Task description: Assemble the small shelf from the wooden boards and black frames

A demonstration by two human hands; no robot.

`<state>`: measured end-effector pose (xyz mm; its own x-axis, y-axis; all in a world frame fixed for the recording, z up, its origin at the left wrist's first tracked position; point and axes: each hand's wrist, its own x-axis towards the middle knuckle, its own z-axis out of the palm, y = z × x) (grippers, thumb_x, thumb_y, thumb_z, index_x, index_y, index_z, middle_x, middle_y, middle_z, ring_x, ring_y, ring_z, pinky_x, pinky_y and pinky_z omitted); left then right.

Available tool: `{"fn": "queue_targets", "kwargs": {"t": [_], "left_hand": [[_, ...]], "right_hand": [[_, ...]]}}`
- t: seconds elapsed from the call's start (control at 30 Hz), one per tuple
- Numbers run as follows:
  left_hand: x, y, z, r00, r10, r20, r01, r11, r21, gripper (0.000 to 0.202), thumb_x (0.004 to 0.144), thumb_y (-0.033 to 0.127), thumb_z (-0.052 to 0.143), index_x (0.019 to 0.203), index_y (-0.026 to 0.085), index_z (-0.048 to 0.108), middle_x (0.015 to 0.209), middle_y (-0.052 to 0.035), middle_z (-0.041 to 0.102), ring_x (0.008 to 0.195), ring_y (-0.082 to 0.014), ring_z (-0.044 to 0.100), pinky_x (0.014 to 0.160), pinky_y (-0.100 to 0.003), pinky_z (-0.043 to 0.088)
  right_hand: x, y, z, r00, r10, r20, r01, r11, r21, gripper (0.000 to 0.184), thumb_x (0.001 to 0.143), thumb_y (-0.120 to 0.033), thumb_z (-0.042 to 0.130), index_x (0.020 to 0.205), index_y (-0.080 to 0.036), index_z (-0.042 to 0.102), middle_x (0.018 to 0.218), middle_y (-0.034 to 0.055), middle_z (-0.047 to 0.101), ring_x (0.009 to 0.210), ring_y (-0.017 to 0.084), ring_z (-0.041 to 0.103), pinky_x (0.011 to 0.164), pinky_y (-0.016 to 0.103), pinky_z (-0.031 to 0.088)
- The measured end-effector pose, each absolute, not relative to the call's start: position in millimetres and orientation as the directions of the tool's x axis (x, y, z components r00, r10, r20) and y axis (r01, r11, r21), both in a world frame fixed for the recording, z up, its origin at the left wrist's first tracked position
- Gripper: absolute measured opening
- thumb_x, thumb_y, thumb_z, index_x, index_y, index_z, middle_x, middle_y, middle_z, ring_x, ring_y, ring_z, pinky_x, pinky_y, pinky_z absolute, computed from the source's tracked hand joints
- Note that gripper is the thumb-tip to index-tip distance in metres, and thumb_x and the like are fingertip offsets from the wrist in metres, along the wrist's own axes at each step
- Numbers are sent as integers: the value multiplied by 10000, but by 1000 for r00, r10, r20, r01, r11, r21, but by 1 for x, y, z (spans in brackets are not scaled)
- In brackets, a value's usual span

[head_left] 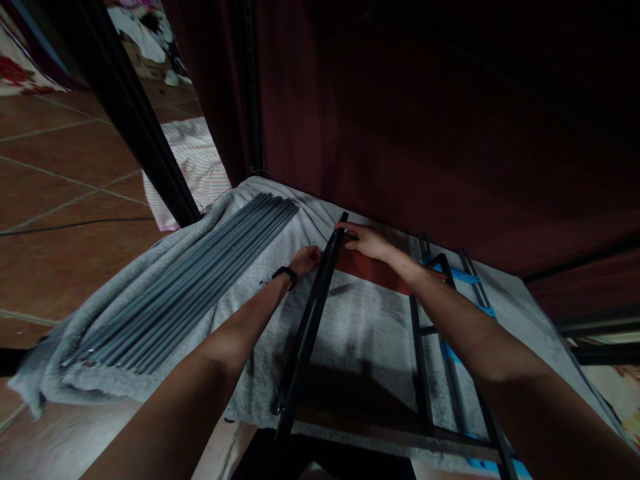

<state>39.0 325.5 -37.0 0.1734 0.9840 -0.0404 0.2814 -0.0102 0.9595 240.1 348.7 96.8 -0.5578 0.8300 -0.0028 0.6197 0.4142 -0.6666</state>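
A black metal frame (309, 327) stands on the grey towel, its near-side bar running from the front edge up to my hands. At the far end of that bar is my right hand (369, 241), its index finger over the bar and the other fingers bent beside it. My left hand (305, 261), with a black band (286, 275) on the wrist, is closed at the bar's left side; its fingertips are partly hidden behind the bar. Whatever it may hold is too small to make out. An orange-red board (373, 270) spans the frame's far end, partly under my right hand.
Several grey metal tubes (200, 287) lie side by side on the grey towel (345, 327) to the left. Dark bars with blue wrapping (465, 275) lie to the right. Behind hangs a dark red curtain (375, 133); a black post (150, 147) rises at left.
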Motion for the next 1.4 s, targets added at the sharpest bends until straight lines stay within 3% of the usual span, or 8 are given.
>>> {"fn": "queue_targets", "kwargs": {"t": [0.2,0.43,0.8,1.0,1.4], "left_hand": [[38,323,-39,198,977,-73,274,17,961,95,767,208,544,724,137,589,625,11,592,566,-94,535,578,-204,441],[38,328,-36,193,979,-70,406,-15,914,98,741,142,536,674,133,607,541,18,561,517,-100,514,548,-206,400],[40,333,-42,218,975,47,585,-169,793,209,801,109,485,869,130,682,765,-34,676,690,-135,596,663,-221,449],[37,341,-46,275,957,88,679,-258,688,207,809,137,509,808,146,715,822,-65,676,814,-181,612,817,-268,463],[37,339,-41,392,912,117,724,-385,572,229,840,109,497,906,152,712,956,-94,652,867,-191,612,807,-268,450]], "right_hand": [[239,348,99,-559,829,-8,628,416,-657,636,732,-42,645,1309,-307,605,1208,-26,676,1188,176,602,1075,347,427],[240,350,95,-555,832,-15,608,393,-689,659,733,-26,629,1321,-322,596,1277,-28,648,1247,174,572,1103,355,404],[239,355,96,-559,829,-16,616,402,-678,665,745,-31,615,1348,-309,576,1290,-17,646,1241,168,576,1096,342,405],[236,359,93,-519,855,-28,673,387,-630,639,738,-34,638,1310,-317,604,1257,-26,662,1217,175,589,1105,351,397],[234,358,92,-537,843,-29,658,397,-639,638,753,-43,641,1328,-315,594,1280,-13,660,1237,181,586,1117,369,390]]}}
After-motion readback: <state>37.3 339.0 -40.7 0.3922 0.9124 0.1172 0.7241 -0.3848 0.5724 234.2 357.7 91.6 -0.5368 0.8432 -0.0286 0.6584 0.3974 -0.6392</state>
